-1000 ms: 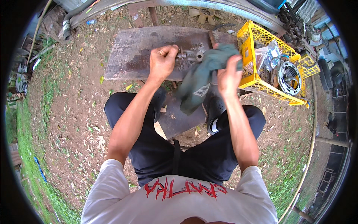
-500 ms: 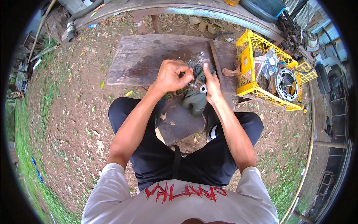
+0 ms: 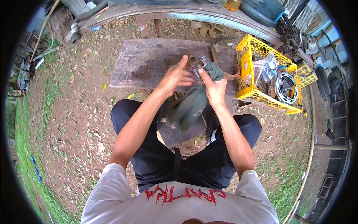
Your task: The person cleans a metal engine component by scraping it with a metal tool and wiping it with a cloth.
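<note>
Grey metal part [image 3: 196, 68], holed end foremost, is pointing away from me, its long axis leaning slightly left, above a brown plank bench [image 3: 143, 56]; my right hand [image 3: 216, 89] is gripping it with green cloth [image 3: 191, 107], my left hand [image 3: 173, 79] spreading wide.

Shirt [image 3: 175, 209]: white, with one row of large red lettering [image 3: 185, 193] across the chest. Strokes jagged, brush-like, dark-edged; the row curves with the cloth and stands upside down to the wearer. Crate [image 3: 241, 89]: yellow, a small pale patch [image 3: 245, 66] on its near-left end panel, too small to read. No other text legible.
</note>
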Demonstrator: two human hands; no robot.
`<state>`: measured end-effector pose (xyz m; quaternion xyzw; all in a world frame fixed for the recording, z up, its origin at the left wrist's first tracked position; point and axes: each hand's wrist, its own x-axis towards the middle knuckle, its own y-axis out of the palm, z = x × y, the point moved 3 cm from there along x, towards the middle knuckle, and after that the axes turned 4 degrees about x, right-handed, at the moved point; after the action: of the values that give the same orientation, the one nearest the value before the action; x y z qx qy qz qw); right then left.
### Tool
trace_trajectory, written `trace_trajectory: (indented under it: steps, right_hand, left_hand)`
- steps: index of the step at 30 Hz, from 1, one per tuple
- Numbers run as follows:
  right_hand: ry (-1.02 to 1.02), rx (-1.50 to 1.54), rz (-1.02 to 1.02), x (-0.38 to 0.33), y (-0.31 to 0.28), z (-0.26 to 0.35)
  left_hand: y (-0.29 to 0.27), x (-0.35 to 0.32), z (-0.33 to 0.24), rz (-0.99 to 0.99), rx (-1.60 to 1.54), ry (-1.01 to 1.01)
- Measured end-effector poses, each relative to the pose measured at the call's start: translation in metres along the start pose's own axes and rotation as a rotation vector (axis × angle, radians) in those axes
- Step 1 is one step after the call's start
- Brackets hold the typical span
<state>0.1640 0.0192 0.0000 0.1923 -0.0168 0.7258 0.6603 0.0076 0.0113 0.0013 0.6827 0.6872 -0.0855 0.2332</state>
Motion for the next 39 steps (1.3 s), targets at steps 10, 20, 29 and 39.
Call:
trace_trajectory:
  steps: [10,20,29,39]
  right_hand:
    - [-0.103,-0.322,0.160,-0.016,0.003,0.002]
    - [0.094,-0.026,-0.081,-0.011,0.001,0.009]
    - [-0.144,-0.351,0.207,-0.041,0.027,0.003]
    - [-0.185,-0.311,-0.273,-0.003,-0.024,0.013]
  left_hand:
    - [0.008,0.000,0.017,-0.161,-0.407,0.045]
    - [-0.004,0.013,0.024,0.077,-0.564,-0.142]
    - [0.003,0.016,0.046,0.048,-0.408,0.021]
    - [0.006,0.013,0.028,0.038,-0.469,-0.163]
